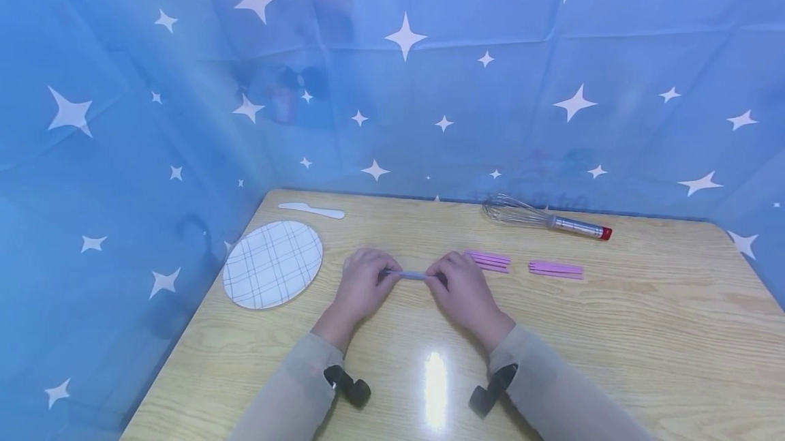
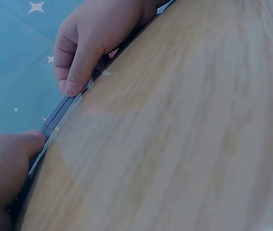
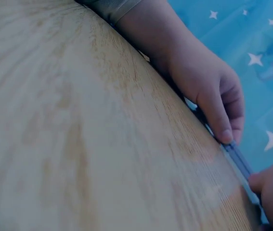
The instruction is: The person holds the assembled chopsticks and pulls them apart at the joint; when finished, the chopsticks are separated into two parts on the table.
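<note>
Between both hands, low over the wooden table, lie a few slim blue-grey sticks (image 1: 413, 276), side by side. My left hand (image 1: 366, 281) pinches their left end between thumb and fingers. At the other end, my right hand (image 1: 461, 287) pinches them the same way. The left wrist view shows the blue-grey sticks (image 2: 57, 114) as narrow parallel lengths; their ends are hidden in the hands. Just beyond the right hand is a group of pink-purple sticks (image 1: 490, 261), partly covered by it. A second pink-purple group (image 1: 555, 270) lies farther right.
A round white board with a grid pattern (image 1: 272, 265) is left of the left hand. Behind it lies a white knife (image 1: 311, 210). Toward the back right rests a wire whisk (image 1: 546, 218) with a red-tipped handle. A blue starry curtain (image 1: 478, 100) borders the wooden table (image 1: 644, 332).
</note>
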`<state>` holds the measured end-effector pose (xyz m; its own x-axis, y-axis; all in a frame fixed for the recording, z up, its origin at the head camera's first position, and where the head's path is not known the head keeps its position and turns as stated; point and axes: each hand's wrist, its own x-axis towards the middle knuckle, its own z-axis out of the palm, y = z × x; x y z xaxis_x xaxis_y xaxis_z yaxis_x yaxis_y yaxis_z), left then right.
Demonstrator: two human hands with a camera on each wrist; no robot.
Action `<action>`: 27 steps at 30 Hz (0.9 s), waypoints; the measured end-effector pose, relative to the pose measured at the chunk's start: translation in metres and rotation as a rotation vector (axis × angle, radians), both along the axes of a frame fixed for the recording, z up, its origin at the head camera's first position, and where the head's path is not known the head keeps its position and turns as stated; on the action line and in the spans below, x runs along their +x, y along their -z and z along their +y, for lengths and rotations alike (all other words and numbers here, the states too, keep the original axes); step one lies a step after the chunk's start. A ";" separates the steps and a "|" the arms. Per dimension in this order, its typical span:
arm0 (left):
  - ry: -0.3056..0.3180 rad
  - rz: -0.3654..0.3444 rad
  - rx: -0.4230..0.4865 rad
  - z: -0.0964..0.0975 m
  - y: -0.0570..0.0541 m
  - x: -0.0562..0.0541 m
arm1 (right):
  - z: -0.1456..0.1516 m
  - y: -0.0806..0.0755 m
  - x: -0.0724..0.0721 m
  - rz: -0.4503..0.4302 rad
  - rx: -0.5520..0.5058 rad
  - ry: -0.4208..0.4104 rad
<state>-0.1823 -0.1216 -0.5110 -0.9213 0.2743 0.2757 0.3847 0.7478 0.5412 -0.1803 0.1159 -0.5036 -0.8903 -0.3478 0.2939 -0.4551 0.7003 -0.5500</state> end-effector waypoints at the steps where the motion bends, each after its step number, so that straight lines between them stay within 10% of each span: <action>1: 0.003 0.004 0.004 0.000 0.000 0.000 | 0.000 0.000 0.000 0.000 0.003 -0.001; 27: -0.041 0.148 0.259 0.000 0.002 0.001 | 0.005 0.001 0.003 -0.016 -0.118 0.033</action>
<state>-0.1817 -0.1212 -0.5131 -0.8747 0.1413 0.4635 0.4460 0.6087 0.6561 -0.1778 0.1207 -0.5049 -0.9058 -0.2821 0.3162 -0.4230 0.6450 -0.6364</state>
